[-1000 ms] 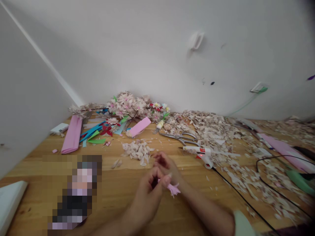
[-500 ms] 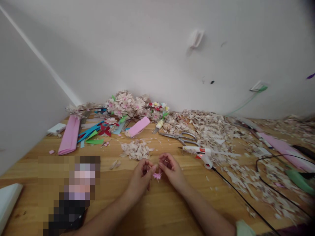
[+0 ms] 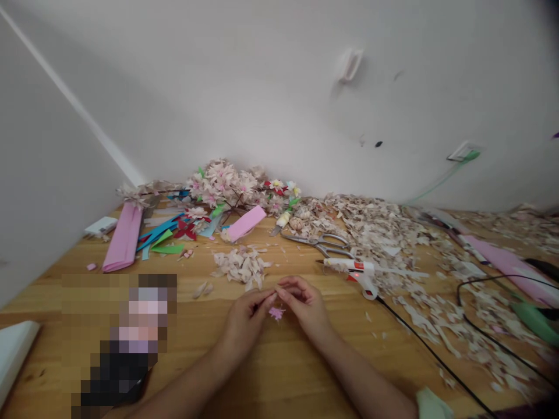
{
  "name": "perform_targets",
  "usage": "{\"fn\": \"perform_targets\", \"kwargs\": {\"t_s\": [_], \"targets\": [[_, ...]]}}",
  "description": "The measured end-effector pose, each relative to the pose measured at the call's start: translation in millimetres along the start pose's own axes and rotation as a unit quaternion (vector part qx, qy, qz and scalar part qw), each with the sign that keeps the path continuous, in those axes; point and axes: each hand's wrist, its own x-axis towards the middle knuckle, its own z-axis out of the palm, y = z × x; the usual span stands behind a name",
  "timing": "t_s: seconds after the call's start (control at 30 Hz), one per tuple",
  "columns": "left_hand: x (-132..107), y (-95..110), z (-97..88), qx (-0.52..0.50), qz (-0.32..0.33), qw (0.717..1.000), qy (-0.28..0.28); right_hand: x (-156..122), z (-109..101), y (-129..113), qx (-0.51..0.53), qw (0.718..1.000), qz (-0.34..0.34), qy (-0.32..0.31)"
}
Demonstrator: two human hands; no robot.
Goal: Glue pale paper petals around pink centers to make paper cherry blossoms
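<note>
While both hands meet over the tabletop, left hand and right hand pinch a small pink paper flower between narrow fingers, near the glue gun.

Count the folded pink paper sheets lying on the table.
3: left sheet at far left, middle sheet beside the paper flowers, right sheet among the scraps, which may hide more.

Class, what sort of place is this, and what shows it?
Probably a home craft corner. A glue gun and scissors lie on the wooden table, paper flowers are heaped by the wall, paper scraps cover its right side. The left hand and right hand pinch a pink paper bit.
</note>
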Motion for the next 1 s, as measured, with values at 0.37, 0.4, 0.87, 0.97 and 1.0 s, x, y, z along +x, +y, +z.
{"fn": "perform_targets", "kwargs": {"t_s": [0.37, 0.4, 0.87, 0.97, 1.0], "targets": [[2.8, 0.2, 3.4, -0.027, -0.071, 0.993, 0.089, -4.6, -1.8, 1.0, -0.051, 0.998, -0.043, 0.019], [2.8, 0.1, 3.6, -0.027, -0.074, 0.993, 0.092, -4.6, -2.0, 1.4, -0.056, 0.997, -0.048, 0.020], [-5.0, -5.6, 3.6, 0.101, -0.011, 0.995, 0.002, -3.4, -10.3, 3.0, -0.229, 0.953, -0.192, 0.051], [-7.1, -2.6, 2.0, 0.143, 0.023, 0.989, -0.010, -2.2, -10.8, 4.4, -0.235, 0.953, -0.185, 0.045], [-7.2, -2.1, 1.3, 0.151, 0.033, 0.988, -0.008, -2.3, -10.5, 4.5, -0.237, 0.953, -0.186, 0.040]]}}
